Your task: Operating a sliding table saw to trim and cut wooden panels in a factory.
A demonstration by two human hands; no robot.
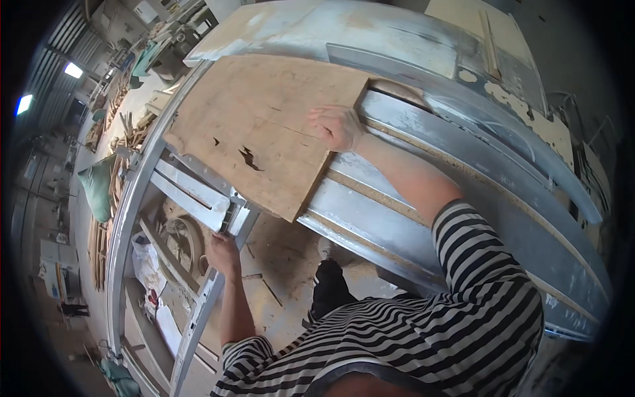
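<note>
A large brown wooden board lies flat across the metal table of a saw-like machine, with a dark jagged hole and smaller splits in its face. My right hand rests at the board's right edge, its fingers bent and pressed together on the top face. To the left and lower, my left hand is closed at the end of a pale metal crossbar, where it meets a slotted metal rail. The left fingertips are partly hidden there.
A grooved metal table spreads to the right of the board. A long silver frame rail runs along the left. Inside the frame lie curved wooden pieces and planks. Scrap wood and a green sack stand farther left.
</note>
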